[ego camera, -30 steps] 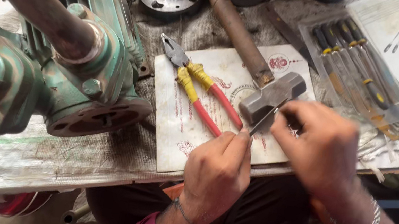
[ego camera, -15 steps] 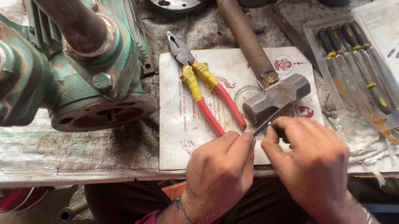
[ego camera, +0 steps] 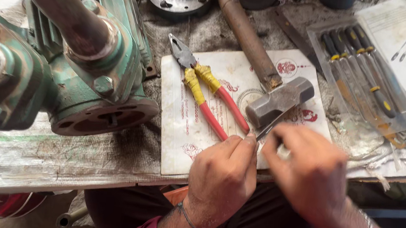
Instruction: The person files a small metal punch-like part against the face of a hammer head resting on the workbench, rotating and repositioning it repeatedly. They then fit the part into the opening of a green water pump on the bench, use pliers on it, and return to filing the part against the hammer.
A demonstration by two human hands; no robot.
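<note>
1. Thin metal blade [ego camera: 265,132], a small dark sliver, shows between the two hands at the near edge of the workbench [ego camera: 22,157]; most of it is hidden by fingers.
2. Its long axis runs on a slant, the visible tip pointing far and right, toward the hammer [ego camera: 279,101] lying just beyond it.
3. Left hand [ego camera: 223,177] is curled into a loose fist, thumb and fingertips pinched narrowly at the blade's near end.
4. Right hand [ego camera: 311,171] is blurred; its fingers are bent around a small pale piece [ego camera: 283,152], but whether they also grip the blade cannot be told.
5. Both hands rest over a white printed sheet [ego camera: 180,126] spread on the bench.
6. Pliers [ego camera: 206,90] with red and yellow handles lie on that sheet, just left of the hammer, jaws pointing far and left.
7. Green pump casing [ego camera: 59,83] stands well to the left.
8. Clear pack of small files [ego camera: 362,73] lies far right.
</note>
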